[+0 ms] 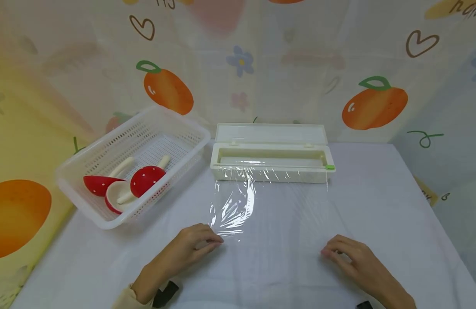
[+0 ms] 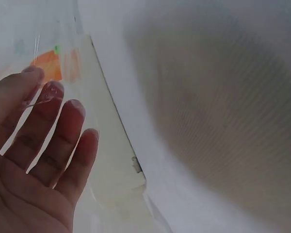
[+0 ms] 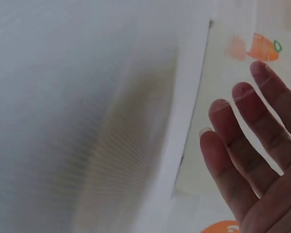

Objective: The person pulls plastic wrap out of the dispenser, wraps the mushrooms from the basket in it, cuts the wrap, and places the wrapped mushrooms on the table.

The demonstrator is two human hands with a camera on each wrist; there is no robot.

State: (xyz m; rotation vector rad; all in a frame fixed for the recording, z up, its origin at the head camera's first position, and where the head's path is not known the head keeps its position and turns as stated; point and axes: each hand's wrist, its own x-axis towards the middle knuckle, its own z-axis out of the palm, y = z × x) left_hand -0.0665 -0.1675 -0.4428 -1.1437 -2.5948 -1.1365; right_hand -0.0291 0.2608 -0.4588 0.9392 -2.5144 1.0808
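A sheet of clear cling film point(image 1: 238, 210) stretches forward from the front of a white cling film dispenser point(image 1: 269, 175), whose lid point(image 1: 270, 134) stands up. At the sheet's near left corner my left hand point(image 1: 193, 244) pinches the film between thumb and forefinger. My right hand point(image 1: 354, 262) pinches the near right corner, where the film is hardly visible. In the left wrist view, the left hand's other fingers point(image 2: 70, 121) are spread and film lies against the fingertips. The right wrist view shows the right hand's fingers point(image 3: 228, 150) extended, with a film edge across them; its thumb is mostly cut off.
Left of the dispenser, a white perforated plastic basket point(image 1: 184, 159) holds several red, white-dotted, mushroom-like pieces point(image 1: 147, 180) with pale handles. A green slider point(image 1: 330, 167) sits at the dispenser's right end. Behind the white-covered table point(image 1: 269, 283) hangs a fruit-print curtain point(image 1: 276, 86).
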